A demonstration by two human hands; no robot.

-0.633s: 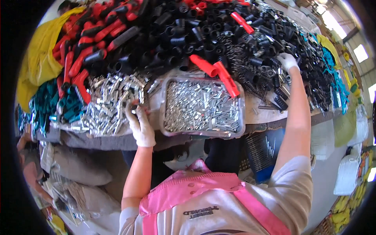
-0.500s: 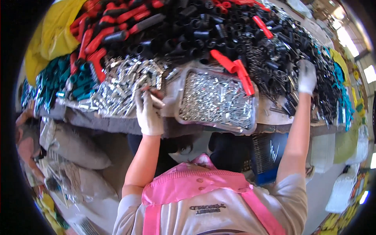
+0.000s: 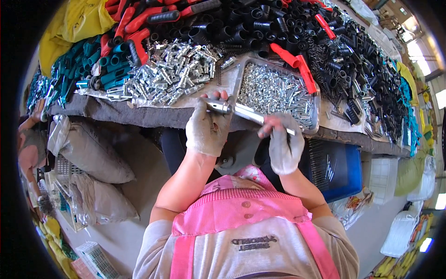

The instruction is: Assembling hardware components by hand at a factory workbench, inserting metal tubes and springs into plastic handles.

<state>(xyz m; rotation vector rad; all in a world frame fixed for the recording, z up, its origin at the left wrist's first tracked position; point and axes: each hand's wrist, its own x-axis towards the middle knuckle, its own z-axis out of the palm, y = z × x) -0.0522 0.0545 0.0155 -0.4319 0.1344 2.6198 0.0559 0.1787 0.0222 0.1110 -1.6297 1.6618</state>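
In front of the bench's near edge, my left hand, in a whitish glove with bare fingertips, is closed around a short silver metal fitting. My right hand, gloved the same way, pinches the far end of a slim silver metal rod. Rod and fitting meet end to end between the hands, tilted slightly down to the right; whether they are joined I cannot tell. Just beyond my left hand lies a heap of similar silver fittings. A clear plastic tray of small metal pins sits behind the rod.
Black tube pieces, red-and-black handles and teal parts cover the bench's far side. Dark springs lie right of the tray. Below stand a blue bin and stuffed sacks. Another person's arm shows at far left.
My right hand has come from the dark parts at the right to the middle and now holds the rod. My left hand has moved nearer and rightward, off the fittings heap. The view has shifted.
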